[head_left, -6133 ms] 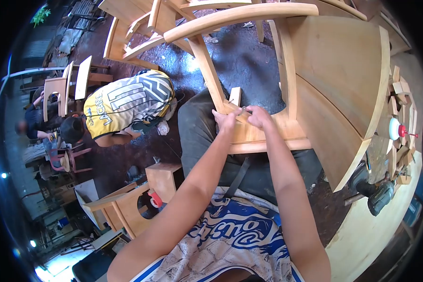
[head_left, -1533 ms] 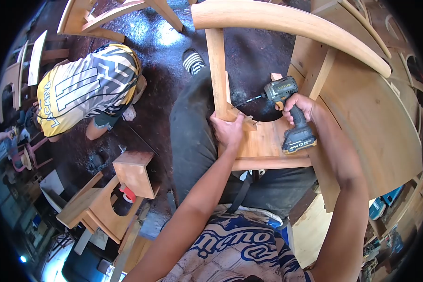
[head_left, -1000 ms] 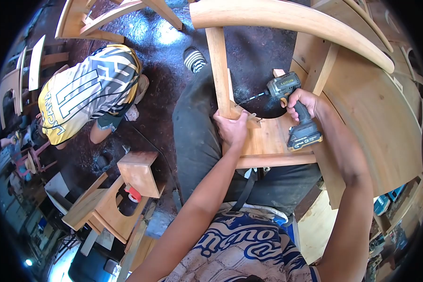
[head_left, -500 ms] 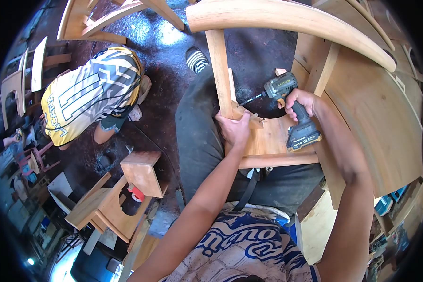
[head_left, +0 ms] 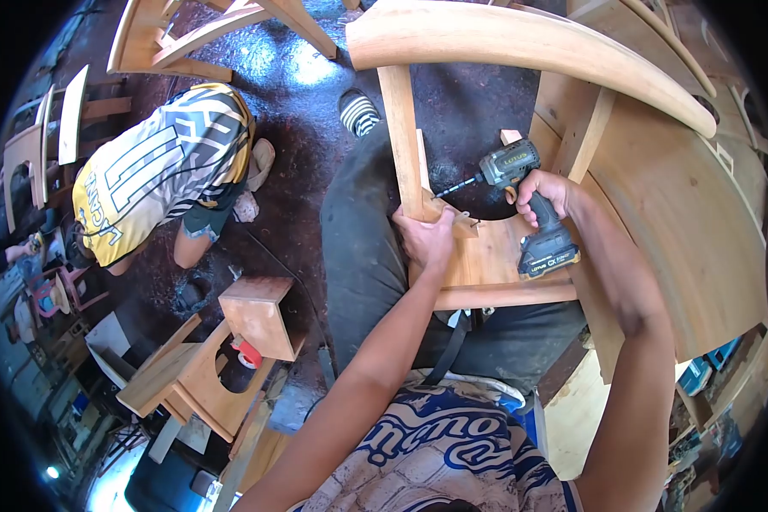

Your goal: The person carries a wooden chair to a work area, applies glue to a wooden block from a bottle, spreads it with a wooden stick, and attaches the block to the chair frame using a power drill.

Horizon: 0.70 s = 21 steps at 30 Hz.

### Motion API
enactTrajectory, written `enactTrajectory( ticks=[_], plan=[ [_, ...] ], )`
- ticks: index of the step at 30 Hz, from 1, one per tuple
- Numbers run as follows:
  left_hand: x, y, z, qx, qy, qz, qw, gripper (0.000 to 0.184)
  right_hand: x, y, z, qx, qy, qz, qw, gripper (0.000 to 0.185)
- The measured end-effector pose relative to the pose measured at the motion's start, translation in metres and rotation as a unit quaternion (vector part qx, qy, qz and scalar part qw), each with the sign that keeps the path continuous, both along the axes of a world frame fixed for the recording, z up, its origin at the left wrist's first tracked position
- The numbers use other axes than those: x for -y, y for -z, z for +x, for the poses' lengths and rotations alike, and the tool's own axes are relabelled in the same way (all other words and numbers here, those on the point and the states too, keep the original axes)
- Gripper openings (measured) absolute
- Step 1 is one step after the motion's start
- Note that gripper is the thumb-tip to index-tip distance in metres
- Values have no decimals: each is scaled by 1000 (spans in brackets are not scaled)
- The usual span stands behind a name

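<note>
My right hand is wrapped round the handle of a cordless drill, dark with yellow marks. Its long bit points left, the tip at or very near a small wooden block beside an upright post; I cannot tell if it is in the wood. Closed round the foot of that post and the block is my left hand. Both pieces belong to a wooden chair resting across my lap. Its thick curved armrest runs over the top, and a broad wooden panel lies at the right.
Another person crouches at the left on the dark floor. A small wooden piece of furniture with a red tape roll stands lower left. More chair frames are at the top. A cable crosses the floor.
The view has shifted slightly. The drill stays in my right hand with its bit at the block, and my left hand keeps its hold. The crouching person has moved a little.
</note>
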State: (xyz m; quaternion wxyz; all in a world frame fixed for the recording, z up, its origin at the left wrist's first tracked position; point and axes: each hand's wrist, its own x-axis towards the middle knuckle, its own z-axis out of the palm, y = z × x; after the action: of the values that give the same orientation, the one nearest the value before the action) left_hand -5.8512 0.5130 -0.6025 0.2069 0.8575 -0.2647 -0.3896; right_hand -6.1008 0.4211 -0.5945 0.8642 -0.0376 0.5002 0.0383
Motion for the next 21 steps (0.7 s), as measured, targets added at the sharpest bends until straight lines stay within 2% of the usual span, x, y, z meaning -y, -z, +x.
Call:
enactTrajectory(
  ticks=[6,8,18,21],
  plan=[
    [-8,12,-1,41,16,-3,999,85,-1,3,3,-25,-18,-12,999,21],
    [-8,8,-3,10,8,16,1000,86,-2,8,1,-18,-21,-11,1000,23],
    [-11,11,-4,25,10,6,1000,85,-8,15,0,-10,-38,-34,999,18],
    [-10,10,-2,-7,0,-20,1000,85,-7,14,2,-3,-50,-40,998,18]
  ],
)
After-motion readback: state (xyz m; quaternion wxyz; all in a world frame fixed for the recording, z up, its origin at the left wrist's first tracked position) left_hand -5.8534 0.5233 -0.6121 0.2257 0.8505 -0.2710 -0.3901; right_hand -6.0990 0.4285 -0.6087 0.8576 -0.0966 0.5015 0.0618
